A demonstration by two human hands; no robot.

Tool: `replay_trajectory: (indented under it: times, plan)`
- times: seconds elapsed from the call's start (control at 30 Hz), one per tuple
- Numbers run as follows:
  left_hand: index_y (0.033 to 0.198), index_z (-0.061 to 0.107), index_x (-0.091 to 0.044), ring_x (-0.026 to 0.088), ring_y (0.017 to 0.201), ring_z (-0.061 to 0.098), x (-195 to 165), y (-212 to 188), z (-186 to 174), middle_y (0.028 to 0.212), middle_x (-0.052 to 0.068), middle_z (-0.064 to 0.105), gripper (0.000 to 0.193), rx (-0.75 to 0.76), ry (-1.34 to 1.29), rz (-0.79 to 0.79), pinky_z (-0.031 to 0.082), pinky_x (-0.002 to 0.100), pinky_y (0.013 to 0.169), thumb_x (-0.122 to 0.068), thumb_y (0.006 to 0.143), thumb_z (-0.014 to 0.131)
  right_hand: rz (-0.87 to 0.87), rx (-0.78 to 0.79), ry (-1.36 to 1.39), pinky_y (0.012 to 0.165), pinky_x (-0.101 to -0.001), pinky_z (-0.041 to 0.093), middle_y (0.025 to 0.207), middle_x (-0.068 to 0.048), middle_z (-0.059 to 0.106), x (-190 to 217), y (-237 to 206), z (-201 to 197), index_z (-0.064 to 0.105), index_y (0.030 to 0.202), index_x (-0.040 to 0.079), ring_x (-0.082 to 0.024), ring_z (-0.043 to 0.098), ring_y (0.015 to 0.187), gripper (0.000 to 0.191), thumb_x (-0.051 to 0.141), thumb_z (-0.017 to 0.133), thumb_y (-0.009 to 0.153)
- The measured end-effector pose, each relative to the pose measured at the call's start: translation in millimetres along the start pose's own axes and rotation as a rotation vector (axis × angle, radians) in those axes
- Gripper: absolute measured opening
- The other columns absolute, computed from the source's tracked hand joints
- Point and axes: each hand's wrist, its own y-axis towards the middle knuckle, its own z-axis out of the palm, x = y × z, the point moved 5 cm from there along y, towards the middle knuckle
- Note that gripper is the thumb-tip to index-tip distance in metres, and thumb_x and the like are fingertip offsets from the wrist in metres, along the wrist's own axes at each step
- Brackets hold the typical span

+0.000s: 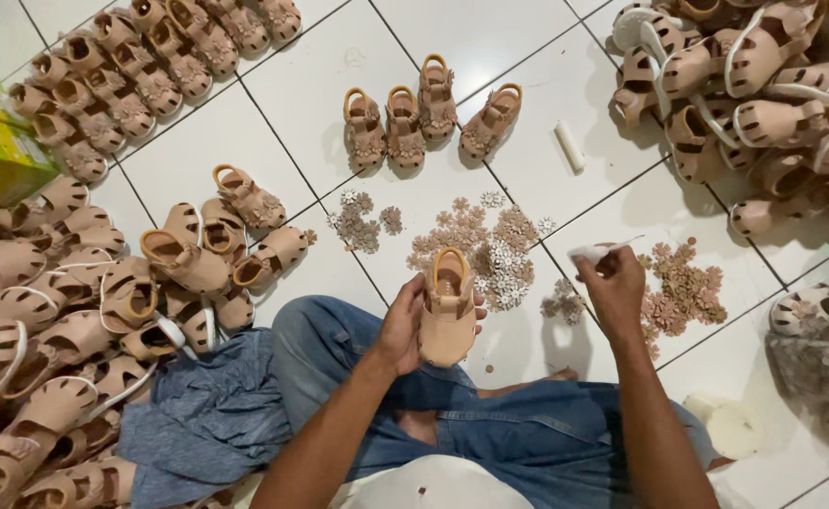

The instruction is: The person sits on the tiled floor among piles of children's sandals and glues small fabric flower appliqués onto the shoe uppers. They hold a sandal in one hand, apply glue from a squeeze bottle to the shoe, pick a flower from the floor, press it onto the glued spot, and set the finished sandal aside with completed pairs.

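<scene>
Left hand clamped around small tan sandal, right hand pinching white glue tube

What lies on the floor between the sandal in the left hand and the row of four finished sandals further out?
In the head view, between the held sandal and the four sandals lie loose flower decorations on white tile.

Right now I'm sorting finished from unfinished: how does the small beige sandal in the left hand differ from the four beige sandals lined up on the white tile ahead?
The small beige sandal is held off the floor in the left hand; the four beige sandals rest on the white tile floor. The held one's front looks plain; the four carry flower decorations. It is alone; they form a row. All share colour and shape.
</scene>
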Motion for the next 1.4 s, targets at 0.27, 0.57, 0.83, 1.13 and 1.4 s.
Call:
replay_trajectory:
  times: [0.27, 0.57, 0.83, 1.13, 1.4]
  plan:
    - [0.145, 0.052, -0.002, 0.028, 0.109, 0.070, 10.7, -13.5, 5.2, 0.124, 0.017, 0.070, 0.065, 0.081, -0.013, 0.079, 0.059, 0.041, 0.096, -0.054, 0.113, 0.031, 0.110, 0.106, 0.281, 0.075, -0.0310, 0.060, 0.095, -0.013, 0.075, 79.5, -150.5, -8.2, 0.068, 0.120, -0.006, -0.019, 0.071, 0.083, 0.029, 0.014, 0.067, 0.099]
    - [0.138, 0.055, -0.001, 0.025, 0.103, 0.071, 10.6, -27.3, 16.0, 0.114, 0.017, 0.070, 0.072, 0.138, -0.056, 0.235, 0.061, 0.037, 0.091, -0.062, 0.112, 0.026, -0.403, 0.007, -0.047, 0.082, -0.0253, 0.054, 0.112, -0.011, 0.071, 165.0, -238.3, -12.6, 0.069, 0.116, -0.001, -0.016, 0.069, 0.099, 0.027, -0.001, 0.074, 0.090]
    - [0.139, 0.054, -0.008, 0.024, 0.102, 0.073, 9.9, -33.0, 12.4, 0.115, 0.014, 0.071, 0.067, -0.018, -0.003, 0.240, 0.061, 0.038, 0.091, -0.060, 0.106, 0.027, -0.576, -0.035, -0.309, 0.078, -0.0289, 0.057, 0.111, -0.013, 0.073, 209.0, -254.4, -3.3, 0.071, 0.113, 0.003, -0.021, 0.073, 0.095, 0.031, 0.002, 0.080, 0.084]
    - [0.142, 0.054, -0.010, 0.018, 0.105, 0.070, 14.1, -27.7, -5.7, 0.120, 0.008, 0.070, 0.063, -0.082, -0.034, 0.248, 0.059, 0.036, 0.092, -0.058, 0.109, 0.030, -0.614, -0.044, -0.371, 0.084, -0.0325, 0.058, 0.109, -0.014, 0.073, 212.6, -258.5, 3.3, 0.070, 0.113, 0.002, -0.024, 0.074, 0.097, 0.031, 0.003, 0.081, 0.083]
    - [0.143, 0.053, -0.008, 0.020, 0.107, 0.069, 16.3, -25.8, -5.9, 0.122, 0.009, 0.069, 0.064, -0.048, -0.044, 0.262, 0.059, 0.037, 0.093, -0.058, 0.110, 0.030, -0.649, -0.033, -0.394, 0.084, -0.0328, 0.059, 0.107, -0.013, 0.074, 214.4, -255.6, 6.3, 0.069, 0.111, 0.001, -0.025, 0.074, 0.097, 0.029, 0.001, 0.080, 0.084]
